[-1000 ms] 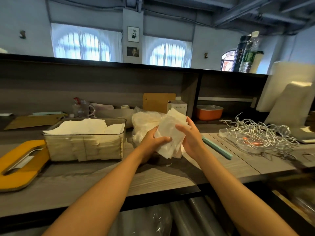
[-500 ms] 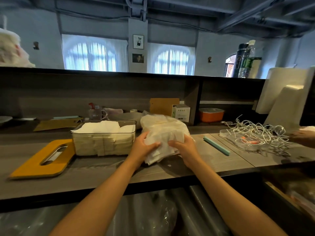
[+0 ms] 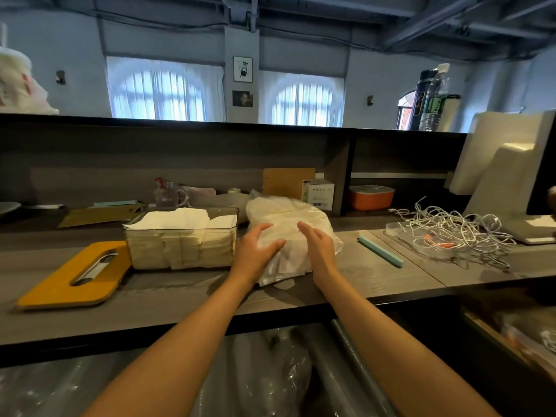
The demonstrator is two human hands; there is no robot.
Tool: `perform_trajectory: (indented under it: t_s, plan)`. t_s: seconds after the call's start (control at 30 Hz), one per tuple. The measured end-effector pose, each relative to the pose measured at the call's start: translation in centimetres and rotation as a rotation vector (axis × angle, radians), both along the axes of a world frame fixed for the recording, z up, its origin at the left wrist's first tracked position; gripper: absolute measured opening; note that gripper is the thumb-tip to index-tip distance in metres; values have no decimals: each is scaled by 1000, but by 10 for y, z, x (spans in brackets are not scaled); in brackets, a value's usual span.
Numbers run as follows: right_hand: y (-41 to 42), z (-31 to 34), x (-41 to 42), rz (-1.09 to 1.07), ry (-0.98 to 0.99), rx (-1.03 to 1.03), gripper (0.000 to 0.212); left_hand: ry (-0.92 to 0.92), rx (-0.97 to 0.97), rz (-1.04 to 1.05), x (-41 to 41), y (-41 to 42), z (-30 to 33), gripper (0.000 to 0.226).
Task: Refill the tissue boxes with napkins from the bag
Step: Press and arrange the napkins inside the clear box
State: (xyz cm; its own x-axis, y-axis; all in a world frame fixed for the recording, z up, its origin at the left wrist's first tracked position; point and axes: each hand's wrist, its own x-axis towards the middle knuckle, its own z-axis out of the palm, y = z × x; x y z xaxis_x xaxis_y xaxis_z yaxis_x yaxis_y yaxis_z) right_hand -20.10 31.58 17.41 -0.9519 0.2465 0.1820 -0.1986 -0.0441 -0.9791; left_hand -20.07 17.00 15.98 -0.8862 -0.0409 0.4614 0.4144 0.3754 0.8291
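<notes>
The tabletop (image 3: 186, 299) is a long slab of grey wood-grain laminate spanning the middle of the frame, backed by a dark shelf wall. At frame centre lies the bag (image 3: 288, 215), a rounded, crinkled sack of thin translucent plastic packed with pale napkins. Just left of it, close to or touching it, stands the tissue box (image 3: 180, 251), a rectangular clear-plastic container; folded white napkins (image 3: 174, 219) fill it to the rim and show through its walls as stacked layers. At lower left lies the lid (image 3: 57, 284), a flat orange-yellow panel with rounded corners and an oblong metal-edged slot. At right, a tangle of thin white cords (image 3: 451, 227) rests on a clear tray. Between bag and cords lies a slim, pale-teal clip bar (image 3: 380, 251). The left hand (image 3: 255, 251) rests on the near left face of the bag, fingers spread and lightly bent, grip apart. The right hand (image 3: 319, 245) rests against the near right face, fingers extended, grip likewise apart.
</notes>
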Motion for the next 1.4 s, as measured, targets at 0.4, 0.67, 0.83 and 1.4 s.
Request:
perform_trajectory:
  t_s: [0.4,0.67,0.83,1.4]
  plan:
    - [-4,-14,-16,-88,64,139,27,-21,409,217,-13,21,-2,35]
    - [-4,-13,-8,-39,82,154,23,-178,327,433,-1,21,2,15]
    - [-6,-12,-5,-56,81,201,24,-102,300,204,2,24,-1,28]
    - [-4,-12,-3,56,33,180,30,-139,386,59,9,18,2,16]
